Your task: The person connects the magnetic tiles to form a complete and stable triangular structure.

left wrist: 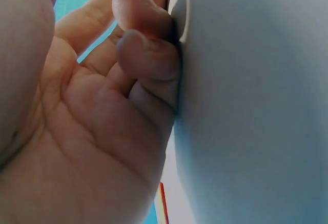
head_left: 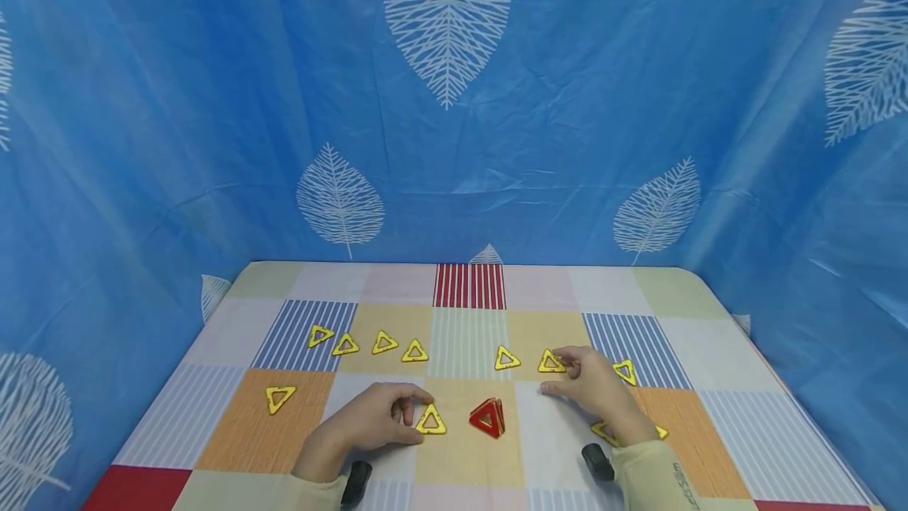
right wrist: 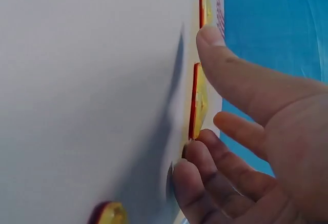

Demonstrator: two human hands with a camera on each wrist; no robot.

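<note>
My left hand (head_left: 376,419) holds a yellow triangular frame (head_left: 430,429) by its left side, thumb low and index finger at the top corner. In the left wrist view the hand's (left wrist: 97,101) curled fingers rest against the tabletop, and the triangle is out of sight. My right hand (head_left: 592,389) reaches over the far right, its thumb and fingers spread. Its fingertips are right at another yellow triangle (head_left: 551,370). The right wrist view shows this triangle (right wrist: 199,101) edge-on, with a red underside. Between the hands sits a red triangular stack (head_left: 488,418) with yellowish edges.
Several yellow triangles (head_left: 345,352) lie scattered at the back left, and one (head_left: 269,400) nearer the left side. More lie right, one (head_left: 497,358) left of the right hand, others (head_left: 624,378) partly behind its wrist. Blue curtains (head_left: 454,180) surround the checked tabletop (head_left: 397,286).
</note>
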